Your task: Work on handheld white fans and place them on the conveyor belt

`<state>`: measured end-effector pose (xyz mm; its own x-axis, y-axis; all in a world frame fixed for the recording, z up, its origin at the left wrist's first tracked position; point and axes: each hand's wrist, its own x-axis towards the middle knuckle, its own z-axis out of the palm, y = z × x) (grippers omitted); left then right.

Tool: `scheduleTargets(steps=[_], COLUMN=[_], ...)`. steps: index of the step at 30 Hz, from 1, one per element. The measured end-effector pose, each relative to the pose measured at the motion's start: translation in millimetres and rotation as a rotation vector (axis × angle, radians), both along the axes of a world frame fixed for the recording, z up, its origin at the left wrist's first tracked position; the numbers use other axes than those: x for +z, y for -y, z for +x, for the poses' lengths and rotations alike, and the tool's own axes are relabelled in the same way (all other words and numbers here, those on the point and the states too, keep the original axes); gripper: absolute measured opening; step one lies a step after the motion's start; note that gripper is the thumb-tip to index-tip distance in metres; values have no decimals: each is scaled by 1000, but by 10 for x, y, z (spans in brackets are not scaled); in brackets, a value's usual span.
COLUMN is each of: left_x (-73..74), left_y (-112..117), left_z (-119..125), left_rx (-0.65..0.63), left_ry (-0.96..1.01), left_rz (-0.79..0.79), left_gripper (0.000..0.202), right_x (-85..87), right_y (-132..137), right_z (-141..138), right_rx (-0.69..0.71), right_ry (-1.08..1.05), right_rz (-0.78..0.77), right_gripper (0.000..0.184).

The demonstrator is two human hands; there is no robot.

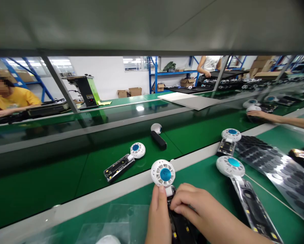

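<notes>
While both hands close around one small handheld fan [164,176] at the near edge of the green worktop [208,176], its white round head with a blue centre points away from the person. The left hand [158,217] grips the dark handle from the left, thumb pressed up against the neck just below the head. The right hand [195,210] lies over the handle from the right, its fingers [178,203] curled together and clamped on the open body, where small yellow parts show. A second open fan [240,183] lies just to the right, and a third [228,140] sits beyond it beside a sheet of dark round pads [274,162]. On the conveyor belt [65,169] ahead rest another open fan [122,161] and a closed black-handled one [157,135]. A co-worker's arm [276,119] reaches in at far right.
</notes>
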<state>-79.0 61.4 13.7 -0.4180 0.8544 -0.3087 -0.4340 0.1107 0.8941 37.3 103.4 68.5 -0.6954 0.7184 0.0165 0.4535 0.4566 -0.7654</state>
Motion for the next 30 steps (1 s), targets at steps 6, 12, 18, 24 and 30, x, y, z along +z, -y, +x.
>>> scheduleTargets(steps=[6, 12, 18, 24, 30], left_x=[29, 99, 47, 89, 81], left_y=[-4, -1, -18, 23, 5], left_z=[14, 48, 45, 2, -11], left_rx=[-36, -56, -68, -60, -90], left_ry=[-83, -153, -150, -146, -156], left_rz=[-44, -76, -96, -60, -33], left_gripper=[43, 48, 51, 53, 46], right_x=[-22, -43, -82, -184, -282], right_y=[36, 70, 121, 253, 393], right_z=[13, 27, -10, 26, 40], right_rx=[-52, -55, -160, -122, -23], right_ry=[19, 45, 98, -15, 90], right_rz=[-1, 81, 360, 991, 1330], right_gripper=[20, 22, 23, 36, 36])
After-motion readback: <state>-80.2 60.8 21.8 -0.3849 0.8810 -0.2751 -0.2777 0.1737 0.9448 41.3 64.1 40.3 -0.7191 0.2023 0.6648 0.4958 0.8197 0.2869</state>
